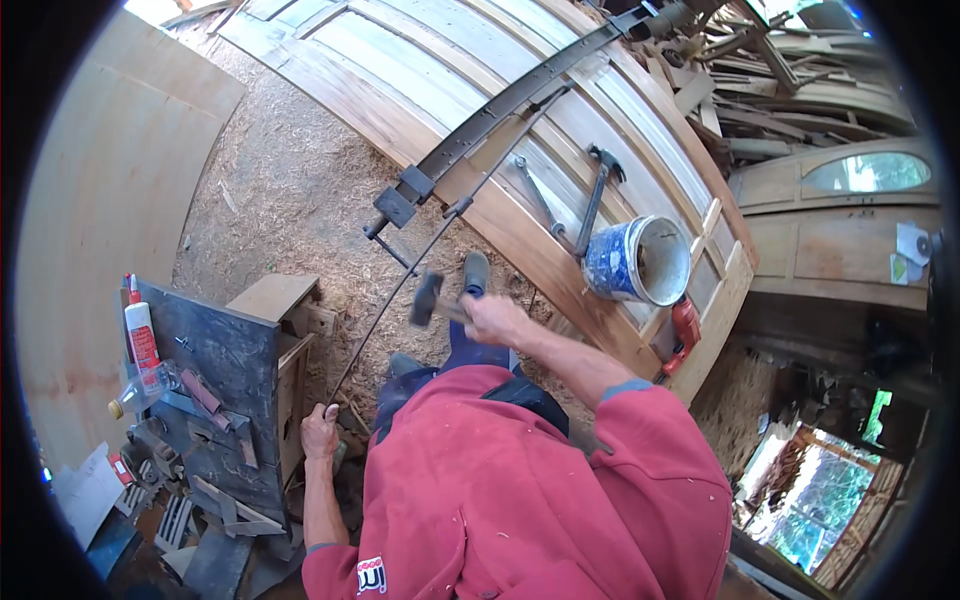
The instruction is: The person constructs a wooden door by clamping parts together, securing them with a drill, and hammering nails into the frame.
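Observation:
My right hand (495, 318) is wrapped round the short handle of a hammer (427, 299), its dark blocky head pointing left. The hammer is in the air between my body and the door. Low on the left, my left hand (320, 432) grips the near end of a long thin metal rod (375, 325). That rod slants up and to the right, and its far part lies over a wooden panelled door (490, 215). Close beside it, a heavy steel bar clamp (520, 92) spans the door, its screw end sticking out past the near edge.
On the door are a claw hammer (598, 200), a wrench (538, 195), a blue-and-white bucket (615, 262) and a red power tool (685, 335). A dark workbench (225, 330) with a glue bottle (142, 335) stands left. Shavings cover the floor; scrap wood (800, 100) is piled far right.

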`<action>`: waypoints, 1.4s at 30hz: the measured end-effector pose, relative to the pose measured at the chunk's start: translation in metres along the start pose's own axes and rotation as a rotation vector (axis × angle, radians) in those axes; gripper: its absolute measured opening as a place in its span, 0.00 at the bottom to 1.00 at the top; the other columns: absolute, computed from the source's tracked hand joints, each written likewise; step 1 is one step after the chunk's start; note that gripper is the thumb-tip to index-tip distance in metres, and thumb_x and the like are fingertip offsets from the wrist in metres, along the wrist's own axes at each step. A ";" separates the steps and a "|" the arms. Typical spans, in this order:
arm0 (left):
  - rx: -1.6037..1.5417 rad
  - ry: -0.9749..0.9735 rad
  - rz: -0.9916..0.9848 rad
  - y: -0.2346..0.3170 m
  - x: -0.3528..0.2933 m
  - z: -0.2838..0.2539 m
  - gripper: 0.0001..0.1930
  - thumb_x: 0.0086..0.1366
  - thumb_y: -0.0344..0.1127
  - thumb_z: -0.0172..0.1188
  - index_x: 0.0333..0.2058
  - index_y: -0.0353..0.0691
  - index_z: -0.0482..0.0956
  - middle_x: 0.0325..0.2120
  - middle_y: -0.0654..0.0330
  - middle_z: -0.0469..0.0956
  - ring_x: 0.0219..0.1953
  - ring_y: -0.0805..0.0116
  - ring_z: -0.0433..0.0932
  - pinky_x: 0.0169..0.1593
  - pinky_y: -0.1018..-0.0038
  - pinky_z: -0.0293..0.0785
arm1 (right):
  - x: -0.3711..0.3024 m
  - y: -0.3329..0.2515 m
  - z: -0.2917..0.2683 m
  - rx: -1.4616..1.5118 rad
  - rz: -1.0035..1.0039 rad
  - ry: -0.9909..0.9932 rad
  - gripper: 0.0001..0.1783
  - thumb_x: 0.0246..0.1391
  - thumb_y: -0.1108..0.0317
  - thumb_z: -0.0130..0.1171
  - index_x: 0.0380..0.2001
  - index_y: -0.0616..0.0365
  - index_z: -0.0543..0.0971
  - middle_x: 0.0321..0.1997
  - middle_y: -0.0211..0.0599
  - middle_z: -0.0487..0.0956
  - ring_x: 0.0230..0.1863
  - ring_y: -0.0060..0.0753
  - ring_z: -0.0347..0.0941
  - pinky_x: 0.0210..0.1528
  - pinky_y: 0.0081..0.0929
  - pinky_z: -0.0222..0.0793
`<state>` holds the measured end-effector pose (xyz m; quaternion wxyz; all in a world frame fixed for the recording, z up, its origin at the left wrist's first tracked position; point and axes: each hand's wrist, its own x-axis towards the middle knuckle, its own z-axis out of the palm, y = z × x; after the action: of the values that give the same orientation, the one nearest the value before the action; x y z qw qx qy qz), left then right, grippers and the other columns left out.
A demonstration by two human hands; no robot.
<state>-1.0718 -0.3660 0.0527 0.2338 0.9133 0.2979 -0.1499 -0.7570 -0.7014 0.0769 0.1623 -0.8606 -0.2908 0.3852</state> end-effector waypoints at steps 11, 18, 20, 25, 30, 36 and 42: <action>-0.290 -0.183 -0.005 0.041 0.033 -0.007 0.38 0.69 0.70 0.43 0.26 0.33 0.71 0.17 0.41 0.69 0.25 0.34 0.73 0.31 0.50 0.65 | -0.077 0.063 -0.034 0.171 0.111 -0.214 0.27 0.48 0.58 0.61 0.51 0.60 0.73 0.32 0.62 0.81 0.37 0.64 0.79 0.43 0.54 0.75; -0.393 -0.288 0.087 0.173 0.119 -0.015 0.34 0.71 0.65 0.47 0.29 0.33 0.76 0.16 0.49 0.71 0.21 0.52 0.75 0.29 0.59 0.66 | -0.070 0.084 -0.169 1.076 0.317 -0.218 0.23 0.49 0.70 0.66 0.48 0.59 0.72 0.30 0.31 0.74 0.21 0.21 0.72 0.23 0.22 0.69; -0.361 -0.328 0.055 0.193 0.133 -0.015 0.34 0.71 0.65 0.47 0.28 0.33 0.76 0.17 0.49 0.72 0.22 0.51 0.75 0.29 0.60 0.67 | -0.065 0.101 -0.200 1.265 0.307 -0.252 0.27 0.46 0.71 0.66 0.52 0.60 0.72 0.32 0.31 0.74 0.23 0.22 0.72 0.23 0.21 0.69; -0.328 -0.402 -0.049 0.211 0.146 -0.016 0.34 0.70 0.66 0.49 0.29 0.33 0.77 0.18 0.50 0.73 0.23 0.56 0.75 0.30 0.62 0.68 | -0.045 0.150 -0.250 1.260 0.299 -0.380 0.32 0.48 0.70 0.64 0.59 0.61 0.70 0.29 0.30 0.73 0.22 0.21 0.70 0.22 0.21 0.66; -0.348 -0.394 -0.114 0.216 0.144 -0.015 0.37 0.68 0.69 0.48 0.30 0.32 0.77 0.19 0.52 0.72 0.25 0.63 0.72 0.32 0.65 0.67 | -0.031 0.171 -0.275 1.301 0.400 -0.506 0.35 0.49 0.70 0.64 0.61 0.61 0.67 0.27 0.32 0.74 0.18 0.21 0.70 0.20 0.22 0.66; -0.318 -0.440 -0.211 0.219 0.144 -0.014 0.39 0.66 0.72 0.49 0.29 0.33 0.77 0.18 0.55 0.68 0.23 0.64 0.68 0.30 0.65 0.64 | -0.005 0.223 -0.304 1.626 0.442 -0.218 0.30 0.51 0.72 0.62 0.58 0.63 0.68 0.27 0.31 0.74 0.19 0.23 0.72 0.20 0.25 0.73; -0.296 -0.433 -0.214 0.235 0.145 -0.018 0.38 0.66 0.72 0.50 0.31 0.32 0.74 0.18 0.55 0.67 0.23 0.65 0.66 0.30 0.64 0.63 | 0.044 0.272 -0.346 1.140 0.671 0.099 0.17 0.59 0.69 0.59 0.48 0.61 0.68 0.23 0.30 0.72 0.19 0.22 0.72 0.19 0.24 0.73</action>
<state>-0.8119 -0.4558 0.0871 0.4055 0.7793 0.3545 -0.3204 -0.3694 -0.9051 0.1400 0.4768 -0.7005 0.2500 0.4685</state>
